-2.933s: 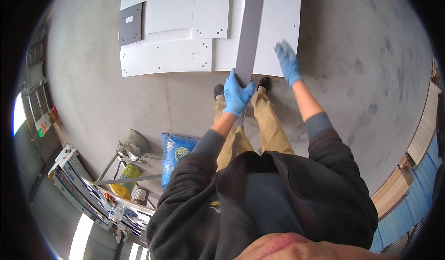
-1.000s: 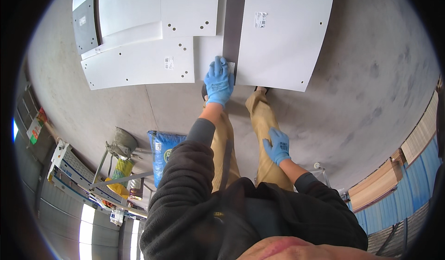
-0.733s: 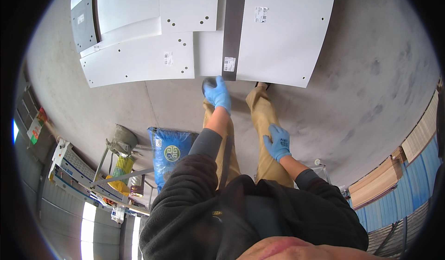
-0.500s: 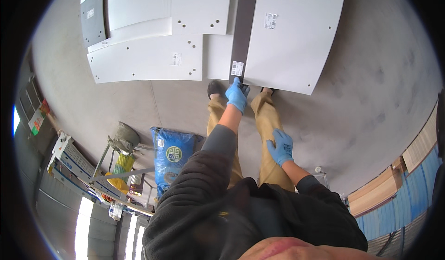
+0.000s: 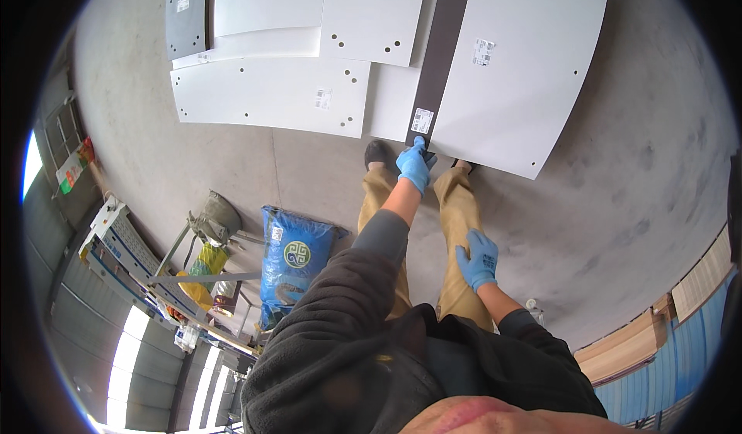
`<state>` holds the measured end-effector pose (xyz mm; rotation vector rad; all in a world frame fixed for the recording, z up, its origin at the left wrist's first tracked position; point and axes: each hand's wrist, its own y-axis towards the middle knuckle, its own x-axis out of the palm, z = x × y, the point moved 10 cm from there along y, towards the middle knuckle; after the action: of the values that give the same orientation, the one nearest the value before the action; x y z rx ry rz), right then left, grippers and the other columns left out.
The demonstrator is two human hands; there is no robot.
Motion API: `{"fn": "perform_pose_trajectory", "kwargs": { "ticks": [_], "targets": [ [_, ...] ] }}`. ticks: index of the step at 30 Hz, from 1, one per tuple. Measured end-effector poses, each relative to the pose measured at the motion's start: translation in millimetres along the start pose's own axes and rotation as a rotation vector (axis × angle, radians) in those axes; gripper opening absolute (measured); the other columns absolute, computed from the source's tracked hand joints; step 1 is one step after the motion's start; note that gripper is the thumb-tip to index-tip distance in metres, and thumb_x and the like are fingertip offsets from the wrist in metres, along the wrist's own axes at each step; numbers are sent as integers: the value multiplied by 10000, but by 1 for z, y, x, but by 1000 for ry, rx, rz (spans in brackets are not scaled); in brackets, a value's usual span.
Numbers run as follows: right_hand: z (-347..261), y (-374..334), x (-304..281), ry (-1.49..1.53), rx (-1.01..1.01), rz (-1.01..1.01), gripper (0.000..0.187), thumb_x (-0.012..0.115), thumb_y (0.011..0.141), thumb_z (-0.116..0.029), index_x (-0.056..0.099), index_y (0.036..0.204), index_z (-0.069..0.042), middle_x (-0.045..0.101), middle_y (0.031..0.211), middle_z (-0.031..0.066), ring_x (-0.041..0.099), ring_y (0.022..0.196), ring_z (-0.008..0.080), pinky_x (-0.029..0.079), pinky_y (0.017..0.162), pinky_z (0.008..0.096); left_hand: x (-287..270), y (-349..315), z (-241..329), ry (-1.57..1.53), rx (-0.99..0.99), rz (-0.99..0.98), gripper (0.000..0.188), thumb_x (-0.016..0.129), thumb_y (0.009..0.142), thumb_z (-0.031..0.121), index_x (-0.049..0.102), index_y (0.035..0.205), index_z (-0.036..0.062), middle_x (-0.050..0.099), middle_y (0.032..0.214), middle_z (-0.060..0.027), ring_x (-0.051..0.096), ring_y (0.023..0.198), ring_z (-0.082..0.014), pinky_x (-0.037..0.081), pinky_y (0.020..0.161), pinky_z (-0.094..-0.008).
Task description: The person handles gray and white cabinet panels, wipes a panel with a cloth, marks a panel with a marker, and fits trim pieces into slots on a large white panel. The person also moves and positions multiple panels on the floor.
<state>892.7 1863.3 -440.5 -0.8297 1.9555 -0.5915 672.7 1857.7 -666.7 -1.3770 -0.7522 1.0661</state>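
The left hand (image 5: 414,165) gripped the near end of the dark strip (image 5: 440,55) lying between white panels (image 5: 518,71) on the floor; the right hand (image 5: 478,260) rested open on the thigh. Lifting evenly would likely avoid scraping.

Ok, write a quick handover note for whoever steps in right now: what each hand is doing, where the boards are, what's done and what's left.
Left hand, blue-gloved, reaches down and grips the near end of the long dark strip lying on the floor between the white boards.
Right hand, also gloved, rests on the right thigh and holds nothing.
The large white board lies right of the strip; the other white boards and a small dark panel lie spread out flat to the left. A blue sack stands behind, by a trolley.
Done: the boards are laid out flat on the concrete.
Left: nothing is joined together yet; the strip remains on the floor.
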Motion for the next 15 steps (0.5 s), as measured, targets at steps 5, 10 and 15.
{"fn": "perform_pose_trajectory", "kwargs": {
  "ticks": [5,10,15],
  "targets": [
    [2,-1,3,19,8,7,335,741,847,-235,666,1080,-7,705,1158,216,650,1048,440,520,916,503,-1,-9,8,36,40,62,258,776,987,278,654,1019,53,681,936,-90,705,754,-251,638,672,-406],
    [-1,-4,-1,-3,-5,74,283,755,827,-226,650,1002,-31,691,1065,193,650,968,428,523,845,509,1,-16,13,30,81,43,245,776,983,257,653,980,45,686,932,-99,713,755,-247,639,654,-398],
    [7,-8,11,-29,68,-46,354,738,888,-279,666,1100,-4,688,1255,223,638,1144,439,522,985,494,-1,-13,17,82,91,46,264,785,976,262,641,969,42,698,951,-107,728,773,-248,639,624,-401]
  ]
}}
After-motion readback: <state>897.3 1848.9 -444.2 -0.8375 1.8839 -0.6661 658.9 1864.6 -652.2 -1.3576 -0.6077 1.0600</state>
